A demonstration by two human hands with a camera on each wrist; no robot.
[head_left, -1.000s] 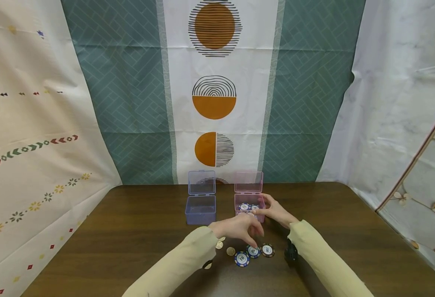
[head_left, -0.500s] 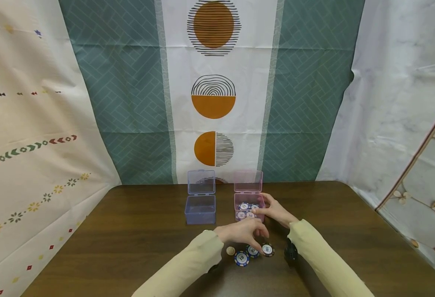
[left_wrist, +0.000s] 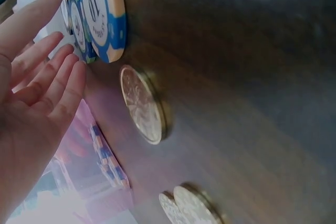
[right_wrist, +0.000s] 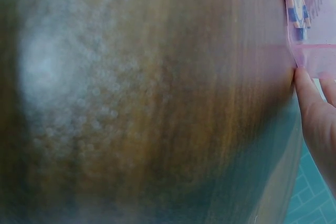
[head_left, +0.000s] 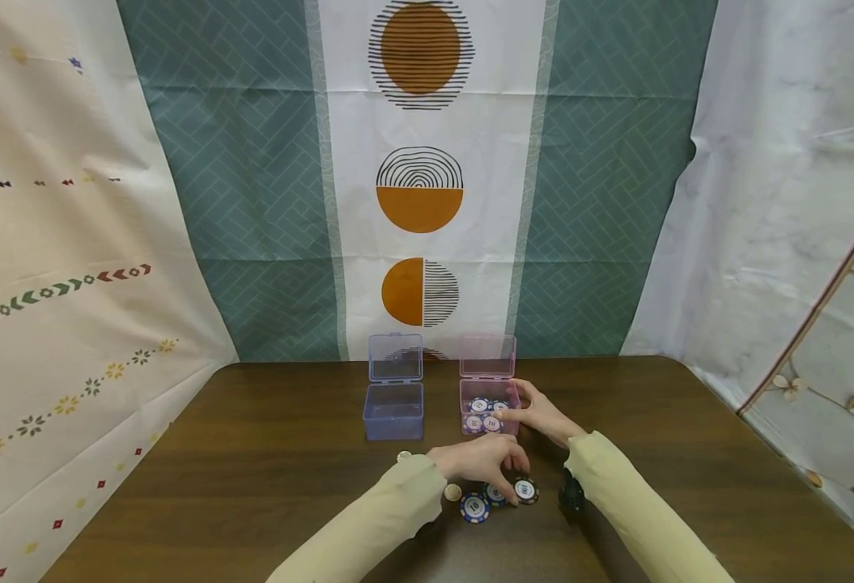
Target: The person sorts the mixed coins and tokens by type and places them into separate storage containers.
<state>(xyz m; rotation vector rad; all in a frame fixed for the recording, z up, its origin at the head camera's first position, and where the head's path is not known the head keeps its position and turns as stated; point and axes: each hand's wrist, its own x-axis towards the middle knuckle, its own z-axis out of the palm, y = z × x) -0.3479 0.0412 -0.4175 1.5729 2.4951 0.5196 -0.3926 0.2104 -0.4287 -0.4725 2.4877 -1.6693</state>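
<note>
My left hand point(head_left: 481, 457) hovers low over the table's loose poker chips, thumb and fingers spread apart. Its thumb tip lies beside a black-edged chip point(head_left: 526, 491); whether they touch I cannot tell. Two blue chips lie close by: one point(head_left: 474, 508) in full sight, the other point(head_left: 494, 495) partly under the thumb. In the left wrist view the fingers of the left hand point(left_wrist: 37, 90) look relaxed, with nothing between them. My right hand point(head_left: 541, 415) grips the right wall of a pink clear box point(head_left: 490, 390), its lid raised. Several chips point(head_left: 492, 423) rest inside.
To the left of the pink box stands a blue clear box point(head_left: 393, 423) with its lid up. A gold coin point(head_left: 452, 492) lies beside the blue chips, and another coin point(head_left: 404, 456) shows behind the left sleeve. Hanging cloths rise behind the table point(head_left: 288, 453).
My left hand has moved right and slightly toward me, from over the blue chips to the black-edged chip. The right hand stays on the pink box.
</note>
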